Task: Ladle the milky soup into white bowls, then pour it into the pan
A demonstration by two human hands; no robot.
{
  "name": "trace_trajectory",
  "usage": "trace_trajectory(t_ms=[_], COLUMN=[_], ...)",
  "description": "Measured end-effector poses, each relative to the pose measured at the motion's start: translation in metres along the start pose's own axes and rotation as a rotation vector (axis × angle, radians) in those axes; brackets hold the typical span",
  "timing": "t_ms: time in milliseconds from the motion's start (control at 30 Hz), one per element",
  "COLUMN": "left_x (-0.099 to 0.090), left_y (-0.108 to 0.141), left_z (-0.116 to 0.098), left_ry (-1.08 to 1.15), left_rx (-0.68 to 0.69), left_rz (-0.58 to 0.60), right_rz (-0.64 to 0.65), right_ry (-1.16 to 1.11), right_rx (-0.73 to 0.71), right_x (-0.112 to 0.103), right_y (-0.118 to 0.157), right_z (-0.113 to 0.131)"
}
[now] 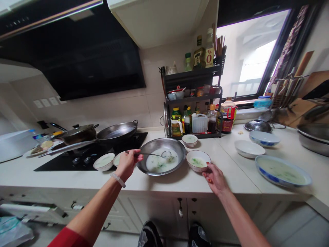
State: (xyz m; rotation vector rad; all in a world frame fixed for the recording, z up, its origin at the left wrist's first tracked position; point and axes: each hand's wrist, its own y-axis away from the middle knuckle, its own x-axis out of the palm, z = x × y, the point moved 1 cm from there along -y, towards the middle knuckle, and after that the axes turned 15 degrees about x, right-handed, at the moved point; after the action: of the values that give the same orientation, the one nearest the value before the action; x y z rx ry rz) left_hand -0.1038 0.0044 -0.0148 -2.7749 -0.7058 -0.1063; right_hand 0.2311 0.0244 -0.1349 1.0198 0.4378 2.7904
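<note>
My left hand is closed around the handle of a metal ladle. The ladle's bowl rests over pale soup with green bits in a wide steel basin. On the basin's right stands a small soup bowl holding soup and chopped greens. My right hand grips that bowl's right rim, thumb on top and fingers below. Another filled bowl stands behind it. To the left are a third bowl of soup and one more, partly hidden by my left hand.
A wok and a lidded pot sit on the black stove at left. Behind the basin rises a black rack of bottles. At right are a large soup dish, a white bowl and a blue-patterned bowl.
</note>
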Motion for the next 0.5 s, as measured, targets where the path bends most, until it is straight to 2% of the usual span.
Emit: trace_trajectory(t_ms=[267, 500], left_x=[0.016, 0.048], left_y=[0.006, 0.019], left_z=[-0.016, -0.033], left_ry=[0.033, 0.088], left_rx=[-0.005, 0.020], left_rz=[0.006, 0.129], right_rz=[-0.015, 0.007], right_ry=[0.006, 0.009], right_rx=[0.007, 0.004], right_x=[0.000, -0.001], right_y=[0.000, -0.002], right_z=[0.000, -0.001])
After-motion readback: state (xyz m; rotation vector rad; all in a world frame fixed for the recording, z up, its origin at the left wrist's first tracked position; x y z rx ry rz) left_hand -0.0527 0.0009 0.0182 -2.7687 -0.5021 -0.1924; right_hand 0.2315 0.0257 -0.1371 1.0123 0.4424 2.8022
